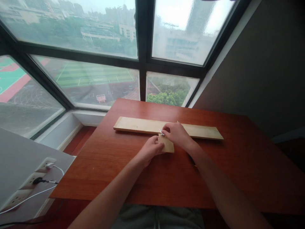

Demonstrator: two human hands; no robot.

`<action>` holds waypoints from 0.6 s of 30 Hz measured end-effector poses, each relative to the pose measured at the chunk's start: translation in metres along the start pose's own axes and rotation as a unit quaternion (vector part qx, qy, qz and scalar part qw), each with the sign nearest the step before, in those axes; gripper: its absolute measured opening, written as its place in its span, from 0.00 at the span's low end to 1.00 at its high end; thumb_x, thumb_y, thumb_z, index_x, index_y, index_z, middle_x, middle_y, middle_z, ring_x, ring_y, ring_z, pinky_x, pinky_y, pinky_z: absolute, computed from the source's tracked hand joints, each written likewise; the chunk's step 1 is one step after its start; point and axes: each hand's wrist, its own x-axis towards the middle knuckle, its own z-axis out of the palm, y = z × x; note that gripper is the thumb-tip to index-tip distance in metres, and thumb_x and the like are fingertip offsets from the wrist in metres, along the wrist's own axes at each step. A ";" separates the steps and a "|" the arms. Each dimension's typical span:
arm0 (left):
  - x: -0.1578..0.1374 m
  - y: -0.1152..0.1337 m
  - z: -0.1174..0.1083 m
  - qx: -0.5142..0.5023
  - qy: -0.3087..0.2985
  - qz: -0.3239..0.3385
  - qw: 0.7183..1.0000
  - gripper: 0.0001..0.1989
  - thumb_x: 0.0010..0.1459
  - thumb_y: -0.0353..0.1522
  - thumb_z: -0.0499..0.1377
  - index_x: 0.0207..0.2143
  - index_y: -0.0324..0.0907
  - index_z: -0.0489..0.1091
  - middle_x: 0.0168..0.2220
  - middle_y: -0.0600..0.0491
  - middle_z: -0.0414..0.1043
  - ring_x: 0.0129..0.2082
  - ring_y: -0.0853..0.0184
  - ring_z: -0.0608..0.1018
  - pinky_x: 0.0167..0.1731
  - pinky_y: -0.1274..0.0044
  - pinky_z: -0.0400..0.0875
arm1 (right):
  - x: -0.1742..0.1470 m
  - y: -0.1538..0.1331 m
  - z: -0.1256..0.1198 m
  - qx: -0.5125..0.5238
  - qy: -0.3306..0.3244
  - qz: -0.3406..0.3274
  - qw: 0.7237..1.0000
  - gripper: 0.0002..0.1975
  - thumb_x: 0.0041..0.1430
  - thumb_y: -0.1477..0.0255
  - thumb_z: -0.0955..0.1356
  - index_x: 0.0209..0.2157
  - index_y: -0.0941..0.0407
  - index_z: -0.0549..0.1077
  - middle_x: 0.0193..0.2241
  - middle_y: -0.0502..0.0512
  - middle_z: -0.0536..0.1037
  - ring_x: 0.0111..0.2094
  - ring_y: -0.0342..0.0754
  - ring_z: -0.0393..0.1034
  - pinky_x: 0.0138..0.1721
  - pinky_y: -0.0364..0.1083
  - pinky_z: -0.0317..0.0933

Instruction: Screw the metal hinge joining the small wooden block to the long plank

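A long pale wooden plank (205,131) lies flat across the far half of a reddish-brown table (238,165). Just in front of its middle, my left hand (150,150) grips a small wooden block (167,145) from the left side. My right hand (176,135) rests over the block's top edge and pinches a small metal piece (161,132) with its fingertips, right where the block meets the plank. What kind of metal piece it is cannot be made out. A dark object (192,159) shows partly under my right forearm.
A large window with dark frames (143,63) stands behind the table. A brown wall (262,73) closes the right side. At the lower left a white surface holds a power strip (30,181) with a white cable and a dark plug.
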 end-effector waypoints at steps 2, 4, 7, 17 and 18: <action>0.000 0.001 0.001 0.001 0.006 -0.002 1.000 0.13 0.46 0.25 0.64 0.35 0.38 0.67 0.34 0.50 0.75 0.37 0.63 0.79 0.40 0.70 0.76 | 0.001 0.000 0.001 -0.002 -0.012 -0.003 1.000 0.06 0.57 0.71 0.68 0.30 0.55 0.79 0.29 0.52 0.81 0.31 0.45 0.73 0.33 0.42 0.58; -0.001 0.002 0.001 0.000 0.010 -0.004 1.000 0.12 0.46 0.25 0.64 0.35 0.37 0.67 0.33 0.50 0.74 0.36 0.63 0.79 0.39 0.70 0.76 | 0.002 0.000 0.002 -0.001 -0.024 -0.001 1.000 0.06 0.56 0.72 0.69 0.30 0.55 0.79 0.29 0.52 0.81 0.31 0.45 0.73 0.32 0.42 0.58; -0.002 0.003 0.002 -0.006 0.014 -0.006 1.000 0.12 0.47 0.24 0.63 0.35 0.37 0.67 0.32 0.50 0.74 0.35 0.64 0.78 0.38 0.71 0.76 | 0.003 0.001 0.004 -0.006 -0.023 0.005 1.000 0.06 0.56 0.71 0.68 0.30 0.55 0.79 0.30 0.52 0.82 0.31 0.45 0.73 0.32 0.42 0.58; 0.000 0.000 0.000 -0.011 0.006 -0.004 1.000 0.11 0.48 0.24 0.63 0.35 0.37 0.66 0.33 0.50 0.74 0.36 0.64 0.78 0.40 0.70 0.76 | 0.006 0.001 0.002 0.002 -0.041 -0.006 0.999 0.05 0.55 0.72 0.69 0.30 0.55 0.79 0.28 0.51 0.81 0.30 0.44 0.71 0.30 0.42 0.57; 0.000 0.000 -0.001 -0.008 0.004 -0.004 1.000 0.11 0.49 0.24 0.63 0.36 0.37 0.66 0.34 0.50 0.74 0.37 0.63 0.78 0.40 0.70 0.76 | 0.006 0.001 0.002 0.004 -0.041 -0.009 0.999 0.05 0.55 0.72 0.69 0.30 0.55 0.79 0.28 0.51 0.81 0.30 0.44 0.71 0.30 0.42 0.57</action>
